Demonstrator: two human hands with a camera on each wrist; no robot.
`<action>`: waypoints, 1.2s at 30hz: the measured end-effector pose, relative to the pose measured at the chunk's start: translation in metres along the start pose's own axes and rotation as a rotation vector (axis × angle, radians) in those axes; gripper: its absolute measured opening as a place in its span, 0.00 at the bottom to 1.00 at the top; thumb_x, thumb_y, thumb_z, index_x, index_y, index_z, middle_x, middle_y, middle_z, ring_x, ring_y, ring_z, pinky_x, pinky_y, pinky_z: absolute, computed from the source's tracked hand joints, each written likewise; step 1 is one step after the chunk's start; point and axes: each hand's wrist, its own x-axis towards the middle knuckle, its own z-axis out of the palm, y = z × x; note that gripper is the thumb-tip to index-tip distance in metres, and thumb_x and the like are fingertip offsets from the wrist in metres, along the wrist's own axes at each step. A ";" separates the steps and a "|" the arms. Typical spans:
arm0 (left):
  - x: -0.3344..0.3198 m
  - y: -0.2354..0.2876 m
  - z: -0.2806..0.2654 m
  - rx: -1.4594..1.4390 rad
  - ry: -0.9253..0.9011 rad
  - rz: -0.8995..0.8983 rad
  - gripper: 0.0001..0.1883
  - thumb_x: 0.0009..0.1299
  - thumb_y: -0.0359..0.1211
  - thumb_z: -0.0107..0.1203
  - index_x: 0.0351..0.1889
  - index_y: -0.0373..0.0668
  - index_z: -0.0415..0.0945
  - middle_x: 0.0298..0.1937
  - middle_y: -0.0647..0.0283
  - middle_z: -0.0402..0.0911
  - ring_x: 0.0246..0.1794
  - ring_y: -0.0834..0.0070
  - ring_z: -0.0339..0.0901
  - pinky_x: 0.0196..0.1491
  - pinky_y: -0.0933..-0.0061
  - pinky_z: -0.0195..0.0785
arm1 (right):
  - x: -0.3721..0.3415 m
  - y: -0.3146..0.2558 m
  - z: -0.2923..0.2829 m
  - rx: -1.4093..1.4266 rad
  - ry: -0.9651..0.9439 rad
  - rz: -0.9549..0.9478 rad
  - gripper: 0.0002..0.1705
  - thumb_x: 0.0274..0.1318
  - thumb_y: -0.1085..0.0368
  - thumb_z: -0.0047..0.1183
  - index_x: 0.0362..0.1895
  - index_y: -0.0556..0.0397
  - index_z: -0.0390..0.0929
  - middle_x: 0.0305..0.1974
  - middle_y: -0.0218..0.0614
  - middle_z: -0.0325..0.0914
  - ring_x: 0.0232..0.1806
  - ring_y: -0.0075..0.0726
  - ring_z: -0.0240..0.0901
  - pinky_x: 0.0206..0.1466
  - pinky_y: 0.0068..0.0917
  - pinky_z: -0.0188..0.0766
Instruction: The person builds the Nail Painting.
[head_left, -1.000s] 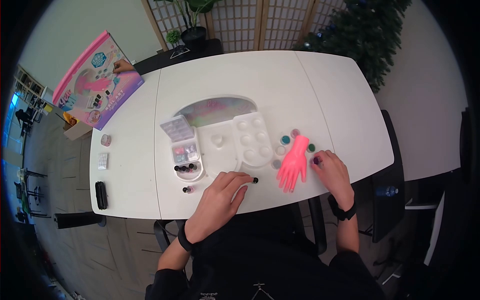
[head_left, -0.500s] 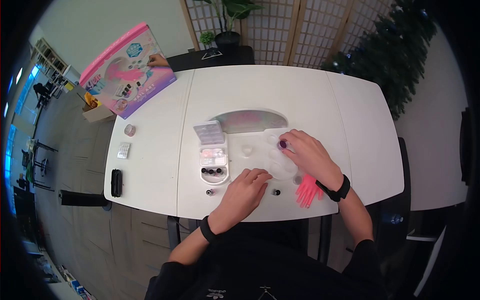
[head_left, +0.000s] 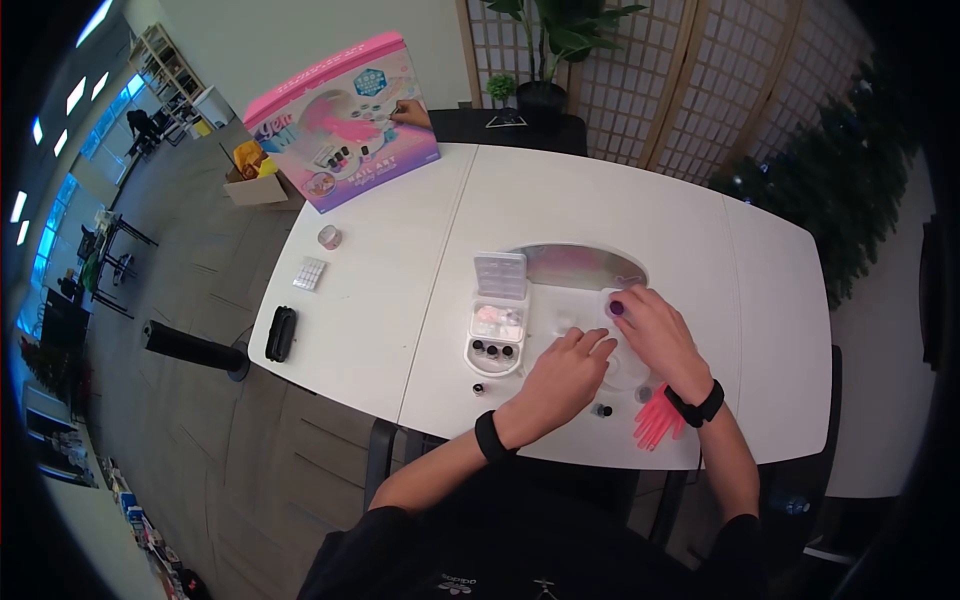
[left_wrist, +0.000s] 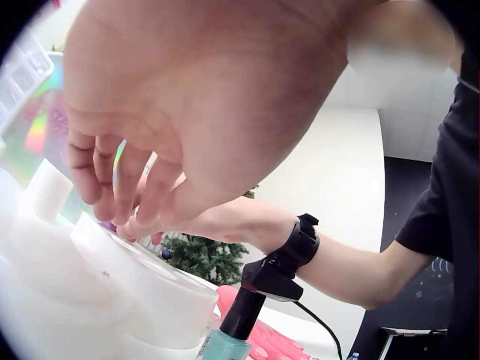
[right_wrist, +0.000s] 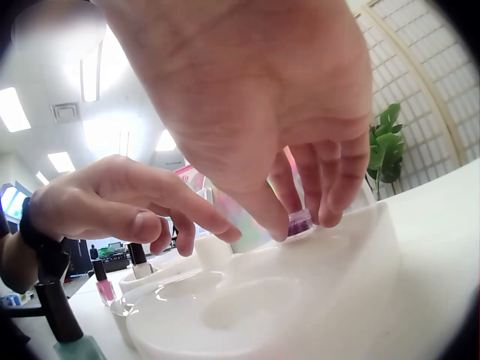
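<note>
In the head view my right hand (head_left: 660,335) pinches a small purple pot (head_left: 616,308) between thumb and fingers. The pot sits at a round well near the far end of the white palette (right_wrist: 247,315), as the right wrist view shows. My left hand (head_left: 560,378) hovers by the palette's left side, fingers loosely bent and holding nothing. A pink model hand (head_left: 658,420) lies partly hidden under my right wrist. Close to it, a teal nail polish bottle (left_wrist: 227,345) stands with its black cap on.
A white case (head_left: 500,275) has its clear lid raised, with several polish bottles (head_left: 492,350) in front. One more bottle (head_left: 478,389) stands near it. Further left are a black pouch (head_left: 281,333), a clear jar (head_left: 330,237), a white sheet of small squares (head_left: 309,273) and the nail art box (head_left: 350,140).
My right hand has carried the purple pot from beside the pink model hand to the palette. The left hand has lifted away from the teal bottle toward the palette. The head view has turned left.
</note>
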 end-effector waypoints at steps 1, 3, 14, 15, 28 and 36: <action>0.001 0.000 0.001 0.004 -0.008 -0.006 0.20 0.76 0.28 0.62 0.65 0.36 0.80 0.68 0.52 0.83 0.60 0.53 0.81 0.64 0.54 0.78 | 0.000 0.000 0.000 0.004 0.003 -0.005 0.16 0.65 0.69 0.65 0.55 0.56 0.83 0.51 0.43 0.81 0.51 0.54 0.83 0.52 0.46 0.83; 0.002 0.000 0.002 0.007 -0.028 -0.013 0.21 0.75 0.28 0.62 0.66 0.35 0.79 0.69 0.50 0.82 0.60 0.52 0.80 0.64 0.53 0.78 | 0.001 -0.001 0.000 0.007 0.012 -0.007 0.16 0.65 0.70 0.65 0.55 0.55 0.83 0.50 0.43 0.81 0.51 0.54 0.83 0.52 0.46 0.83; 0.010 -0.005 0.014 0.050 -0.045 -0.009 0.25 0.76 0.30 0.63 0.70 0.33 0.76 0.73 0.47 0.79 0.61 0.50 0.79 0.66 0.52 0.77 | -0.001 0.005 0.003 0.030 0.047 -0.035 0.16 0.66 0.68 0.64 0.56 0.56 0.83 0.50 0.42 0.81 0.51 0.53 0.83 0.52 0.45 0.84; 0.011 -0.006 0.013 0.055 -0.051 -0.006 0.26 0.76 0.30 0.63 0.70 0.33 0.76 0.74 0.48 0.79 0.62 0.50 0.78 0.66 0.52 0.77 | -0.001 0.006 0.003 0.024 0.052 -0.038 0.16 0.67 0.67 0.65 0.56 0.56 0.83 0.50 0.41 0.81 0.51 0.52 0.83 0.52 0.45 0.84; 0.027 -0.004 0.004 0.159 -0.030 0.009 0.26 0.76 0.29 0.62 0.72 0.31 0.75 0.78 0.47 0.74 0.58 0.52 0.79 0.63 0.53 0.78 | -0.061 0.008 -0.050 0.095 0.047 0.329 0.16 0.72 0.65 0.62 0.59 0.55 0.85 0.51 0.43 0.85 0.47 0.49 0.85 0.55 0.42 0.82; 0.028 -0.007 0.012 0.248 -0.057 0.080 0.34 0.64 0.18 0.54 0.74 0.22 0.72 0.78 0.42 0.73 0.52 0.55 0.78 0.58 0.56 0.76 | -0.142 0.041 -0.069 0.001 0.104 0.585 0.14 0.72 0.65 0.60 0.57 0.56 0.85 0.45 0.43 0.85 0.45 0.48 0.85 0.52 0.42 0.81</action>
